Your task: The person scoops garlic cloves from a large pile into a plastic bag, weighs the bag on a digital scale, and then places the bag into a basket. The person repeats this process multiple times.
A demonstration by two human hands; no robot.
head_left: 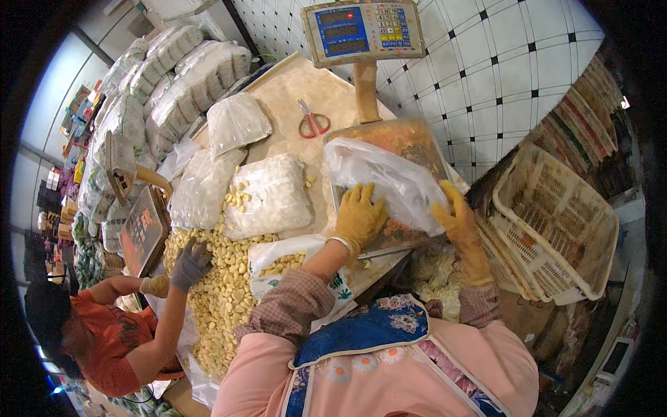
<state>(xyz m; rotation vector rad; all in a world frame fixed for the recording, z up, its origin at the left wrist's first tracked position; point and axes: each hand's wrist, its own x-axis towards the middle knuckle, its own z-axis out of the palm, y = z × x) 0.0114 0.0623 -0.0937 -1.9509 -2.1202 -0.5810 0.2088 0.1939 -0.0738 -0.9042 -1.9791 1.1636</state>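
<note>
A thin clear plastic bag point(383, 177), crumpled, lies across the stained platform of a digital scale point(409, 136). My left hand point(360, 216), in a yellow glove, is palm down over the platform, its fingertips at the bag's near left edge. Whether those fingers grip the film is hard to see. At the bag's right end, my right hand point(454, 211), gloved in yellow too, has the film between thumb and fingers. Left of my left forearm, an opened white printed bag point(266, 253) holds peeled garlic cloves point(284, 263). A large heap of loose peeled cloves point(224, 292) spreads beyond it.
Filled clear bags point(268, 195) and red-handled scissors point(312, 122) lie on the table. Across the heap, a co-worker's grey-gloved hand point(192, 265) touches cloves beside a second scale point(145, 229). Stacked plastic crates point(557, 224) stand at right; packed sacks point(182, 83) rise behind.
</note>
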